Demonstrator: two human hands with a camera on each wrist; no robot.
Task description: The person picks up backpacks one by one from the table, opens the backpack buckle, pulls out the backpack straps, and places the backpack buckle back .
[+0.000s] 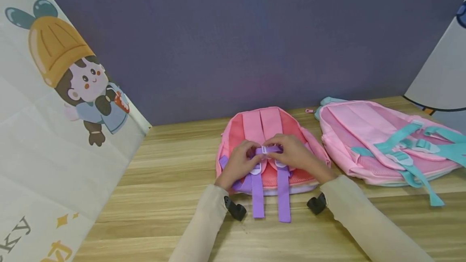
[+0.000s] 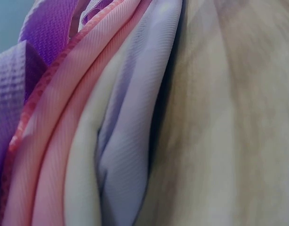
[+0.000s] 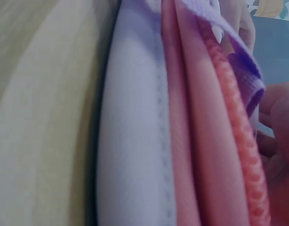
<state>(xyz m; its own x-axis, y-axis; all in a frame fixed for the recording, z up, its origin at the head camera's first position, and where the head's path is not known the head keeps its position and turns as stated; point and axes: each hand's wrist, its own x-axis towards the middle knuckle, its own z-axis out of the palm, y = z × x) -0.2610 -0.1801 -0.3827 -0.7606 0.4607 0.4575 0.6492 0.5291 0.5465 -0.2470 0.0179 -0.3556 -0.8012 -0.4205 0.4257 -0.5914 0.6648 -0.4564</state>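
Note:
A pink and coral backpack (image 1: 293, 125) lies on the table with its shoulder straps facing up. Across those straps runs a purple chest strap with a white buckle (image 1: 264, 150) at its middle. My left hand (image 1: 242, 161) pinches the strap left of the buckle between thumb and fingers. On the other side my right hand (image 1: 293, 153) pinches the strap just right of the buckle. Two purple webbing ends (image 1: 258, 197) hang toward the front edge. The left wrist view shows the bag's layered lavender edge (image 2: 130, 122); the right wrist view has part of the right hand (image 3: 282, 127) beside the mesh panel.
A second, light pink backpack (image 1: 358, 132) with teal straps (image 1: 402, 132) lies to the right on the wooden table (image 1: 167, 173). Behind stands a dark blue-grey panel (image 1: 236, 43). A white sheet with a cartoon figure (image 1: 87, 80) borders the left side.

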